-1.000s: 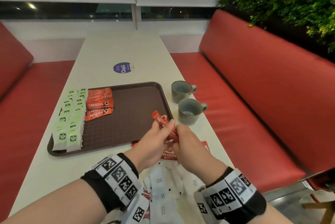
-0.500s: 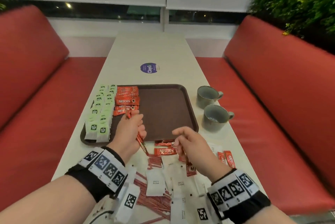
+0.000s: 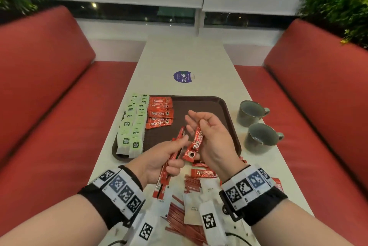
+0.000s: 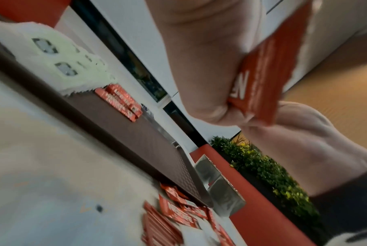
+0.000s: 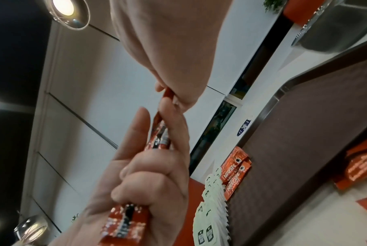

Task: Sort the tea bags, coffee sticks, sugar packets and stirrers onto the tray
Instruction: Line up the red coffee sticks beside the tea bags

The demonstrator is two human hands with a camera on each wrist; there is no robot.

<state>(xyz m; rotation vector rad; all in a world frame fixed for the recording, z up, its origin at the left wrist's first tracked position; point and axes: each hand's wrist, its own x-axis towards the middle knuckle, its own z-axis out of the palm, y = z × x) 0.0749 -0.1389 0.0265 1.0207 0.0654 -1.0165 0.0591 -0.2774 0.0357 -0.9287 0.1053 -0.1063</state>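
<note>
Your right hand (image 3: 209, 136) has come up off the surface with one Nescafe stick (image 3: 196, 142), grip clamped, meeting your left hand (image 3: 161, 158), clamped on its bundle of sticks (image 3: 171, 163) mid-frame over the tray (image 3: 229, 110). Coffee row there isn't finished.

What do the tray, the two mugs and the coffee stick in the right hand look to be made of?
Tray: likely moulded plastic, matte brown, with a fine non-slip grid texture.
Two mugs: probably glazed ceramic, grey-green, with a soft sheen and thick walls.
Coffee stick pinched by the right hand: thin foil or plastic film, glossy red, crinkled and catching light.
</note>
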